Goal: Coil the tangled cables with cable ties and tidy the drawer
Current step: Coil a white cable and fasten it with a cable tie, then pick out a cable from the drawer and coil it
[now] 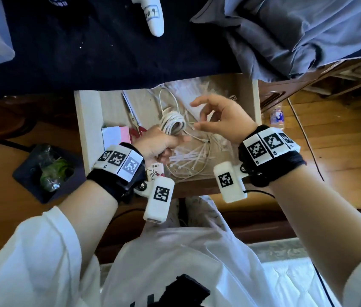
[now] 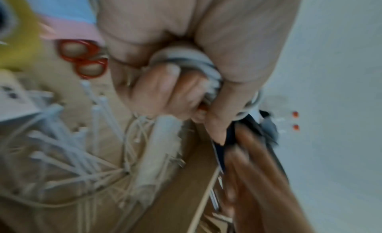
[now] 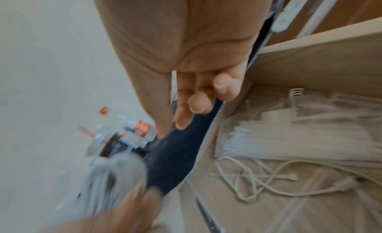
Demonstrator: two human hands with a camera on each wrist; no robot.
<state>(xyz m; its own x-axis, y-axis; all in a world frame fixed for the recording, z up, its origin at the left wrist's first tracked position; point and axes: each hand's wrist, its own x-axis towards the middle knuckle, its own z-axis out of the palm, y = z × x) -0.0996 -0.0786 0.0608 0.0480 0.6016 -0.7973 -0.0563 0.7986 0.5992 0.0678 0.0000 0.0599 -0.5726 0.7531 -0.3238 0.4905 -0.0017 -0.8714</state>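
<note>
White cable, wound into a small coil (image 1: 173,124), stands in the left hand (image 1: 156,144), whose fingers curl round its lower part, as the left wrist view confirms. The coil is held over the middle of the open drawer (image 1: 91,129), its ring face turned toward the right hand (image 1: 218,119), which hovers just beside it at about three o'clock. That hand's fingers are loosely bent and spread; whether thumb and forefinger pinch anything thin I cannot tell. Loose cable ties (image 1: 188,157) lie on the drawer floor at about six o'clock from the coil, near both wrists. Judging from this, the right hand is the free one to fetch a tie and thread it through the ring.
</note>
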